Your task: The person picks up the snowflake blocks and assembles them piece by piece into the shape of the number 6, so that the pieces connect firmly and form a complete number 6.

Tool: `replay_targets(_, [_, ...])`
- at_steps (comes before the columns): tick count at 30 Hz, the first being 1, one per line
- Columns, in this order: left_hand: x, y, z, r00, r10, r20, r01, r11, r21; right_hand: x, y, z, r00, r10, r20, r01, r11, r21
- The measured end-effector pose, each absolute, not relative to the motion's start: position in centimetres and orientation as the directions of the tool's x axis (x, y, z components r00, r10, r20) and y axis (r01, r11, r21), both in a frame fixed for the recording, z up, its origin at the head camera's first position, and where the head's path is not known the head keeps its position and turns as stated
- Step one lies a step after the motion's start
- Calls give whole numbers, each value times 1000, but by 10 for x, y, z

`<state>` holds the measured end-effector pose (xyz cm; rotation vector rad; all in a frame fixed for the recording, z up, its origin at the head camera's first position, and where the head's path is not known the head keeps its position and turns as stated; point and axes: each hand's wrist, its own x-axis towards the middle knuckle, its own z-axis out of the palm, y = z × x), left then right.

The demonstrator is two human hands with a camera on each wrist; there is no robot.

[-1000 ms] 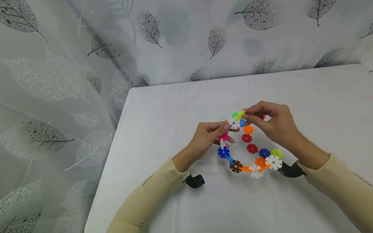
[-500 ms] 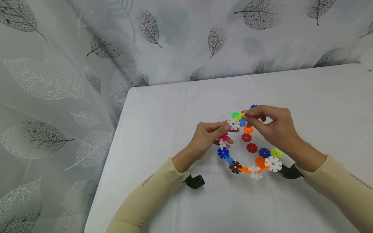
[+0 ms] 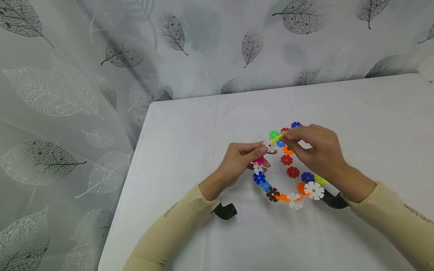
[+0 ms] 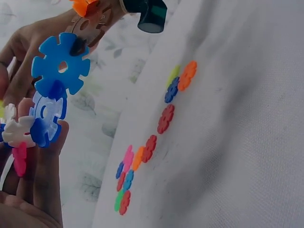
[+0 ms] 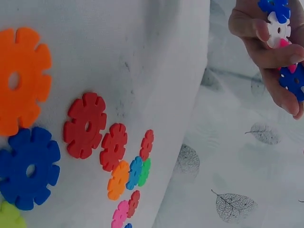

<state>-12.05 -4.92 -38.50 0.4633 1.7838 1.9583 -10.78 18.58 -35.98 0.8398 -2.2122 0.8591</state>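
Observation:
In the head view my left hand (image 3: 242, 162) pinches a white notched plastic disc (image 3: 269, 145) at the upper end of a chain of interlocking flower-shaped discs. The chain curves down past a blue disc (image 3: 259, 178) and a brown disc (image 3: 272, 194) to a large white disc (image 3: 314, 191) near my right forearm. My right hand (image 3: 318, 146) pinches a yellow disc (image 3: 277, 139), seen edge-on, its tip right at the white disc. In the left wrist view a light-blue disc (image 4: 52, 73) of the chain hangs in front of the fingers.
Several loose discs lie on the white table, among them a red disc (image 3: 293, 172), a green disc (image 3: 274, 134) and a dark blue disc (image 3: 307, 177). Dark curved wrist pieces, one the left wrist piece (image 3: 225, 211), stick out under both sleeves. A leaf-patterned curtain (image 3: 203, 45) hangs behind.
My right hand has moved slightly left and down, bringing the yellow disc against the white one. The chain's lower part has shifted a little left. My left hand has barely moved.

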Motion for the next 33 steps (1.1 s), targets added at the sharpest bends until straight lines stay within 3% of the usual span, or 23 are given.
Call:
replay_targets(6, [-121, -49, -385, -845, 531, -61, -116, -71, 991, -109, 186, -360, -539, -372, 756, -762, 597, -250])
replay_targets(8, [-121, -48, -384, -840, 540, -62, -119, -71, 990, -109, 187, -361, -573, -347, 742, -754, 577, -313])
replay_targets(13, [-122, -46, -376, -812, 580, -58, -106, -49, 993, -113, 189, -365, -754, -201, 625, -634, 468, -615])
replay_targets(16, [-124, -46, -371, -800, 594, -82, -122, -27, 992, -115, 190, -367, -809, -164, 565, -572, 441, -691])
replay_targets(24, [-123, -47, -371, -806, 576, -135, -174, -13, 985, -115, 189, -369, -848, -161, 504, -520, 429, -739])
replay_targets(33, [-122, -47, -373, -811, 565, -151, -196, -20, 980, -117, 193, -373, -847, -193, 495, -528, 415, -741])
